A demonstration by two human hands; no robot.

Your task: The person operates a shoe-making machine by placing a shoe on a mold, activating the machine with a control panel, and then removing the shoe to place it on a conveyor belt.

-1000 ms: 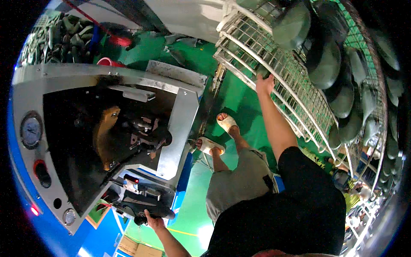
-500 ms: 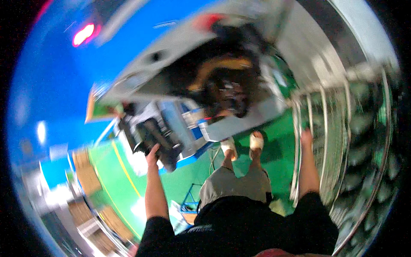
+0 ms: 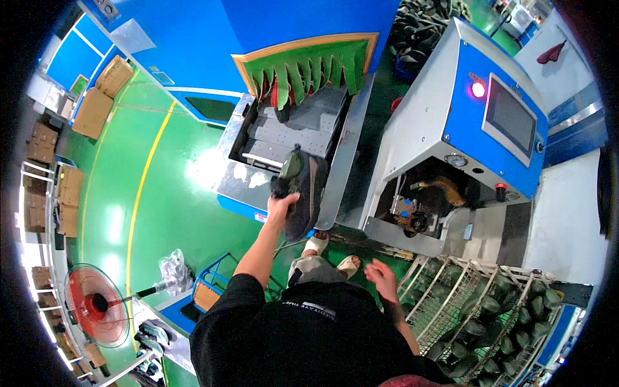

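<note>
A dark shoe upper with a green last [image 3: 292, 169] showing at its opening is gripped in my left hand [image 3: 282, 205]. That shoe upper [image 3: 308, 205] hangs over the near end of a conveyor [image 3: 291, 122], which leads under green strip curtains [image 3: 309, 72] in a blue machine. Another small dark piece [image 3: 282, 114] sits on the conveyor by the curtain. My right hand [image 3: 383, 281] holds nothing, its fingers loosely bent and apart, beside a metal rack [image 3: 445, 290] and above the green floor.
On the right stands a grey and blue machine [image 3: 412, 129] with a screen, a lit red lamp and an open work bay. Several dark green lasts [image 3: 490, 306] fill the rack. A red fan [image 3: 97, 304] and a blue stool [image 3: 209, 290] stand at the left.
My view has turned left, and the screened machine now lies at the right. The picture was blurred before. My left hand has come inward with the shoe upper; my right hand is nearer my body.
</note>
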